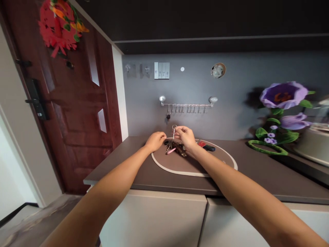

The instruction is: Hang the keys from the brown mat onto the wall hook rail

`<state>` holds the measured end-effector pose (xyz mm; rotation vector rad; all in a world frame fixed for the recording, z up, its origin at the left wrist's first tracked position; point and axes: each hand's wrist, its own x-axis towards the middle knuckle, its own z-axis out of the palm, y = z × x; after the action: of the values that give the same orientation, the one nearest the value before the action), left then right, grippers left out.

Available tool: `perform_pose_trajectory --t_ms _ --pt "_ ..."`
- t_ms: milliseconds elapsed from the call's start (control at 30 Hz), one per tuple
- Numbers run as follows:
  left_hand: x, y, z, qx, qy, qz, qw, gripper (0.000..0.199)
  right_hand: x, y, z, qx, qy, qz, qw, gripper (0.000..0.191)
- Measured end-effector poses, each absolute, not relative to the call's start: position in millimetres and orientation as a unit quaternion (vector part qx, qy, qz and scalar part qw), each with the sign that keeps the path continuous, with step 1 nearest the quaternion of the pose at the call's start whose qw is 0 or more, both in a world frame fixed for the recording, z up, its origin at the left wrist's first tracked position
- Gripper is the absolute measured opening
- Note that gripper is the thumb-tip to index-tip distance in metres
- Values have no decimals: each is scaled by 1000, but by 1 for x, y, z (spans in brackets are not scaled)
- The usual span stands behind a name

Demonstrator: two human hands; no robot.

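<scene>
Along the grey wall [144, 116] of this entrance area I see a dark brown flat tabletop [115, 168], with a dark red panelled door [79, 92] at the left side. At the right there is a purple flower decoration [284, 97] with green leaves.

On the tabletop lies a brown rounded mat with a pale edge [180, 172]. The right hand [186, 138] is above this mat, and its fingers are pinching a silver metal ring [174, 127]; a narrow pale piece hangs down from the ring, over the small pile. The left hand [155, 141] is just beside, at the left edge of the mat, with its fingers bent and brought near together. I cannot tell if they are pinching something, because the parts there are too small for my view.

Below the hands, a mixed bunch of dark and metallic keychain pieces [180, 149] rests on the mat, with a small pink stick-shaped piece [171, 151] at its near side. To the right, partly behind the right wrist, are a red item [202, 144] and a black elongated item [209, 148].

As for how things are arranged now, one small dark item [168, 117] hangs near the left end of the clear rail with hooks [189, 105]. It is the only hanging item I can make out there; the bunch, the pink piece, the red item and the black item are on the mat, and the ring is in the right hand.
</scene>
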<state>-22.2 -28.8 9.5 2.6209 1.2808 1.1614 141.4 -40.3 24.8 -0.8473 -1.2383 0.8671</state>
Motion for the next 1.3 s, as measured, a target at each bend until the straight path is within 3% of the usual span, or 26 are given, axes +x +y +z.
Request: perform_pose_trajectory --t_ms 267,500,1300 --pt "-21 -23 5 846 402 348 -28 20 135 -15 68 -365 -514 367 684 7" --pt "-20 -25 7 849 405 338 -35 21 122 12 94 -401 -477 348 700 9" --pt "-22 -22 6 855 401 327 -48 22 117 38 82 -432 -420 387 698 11"
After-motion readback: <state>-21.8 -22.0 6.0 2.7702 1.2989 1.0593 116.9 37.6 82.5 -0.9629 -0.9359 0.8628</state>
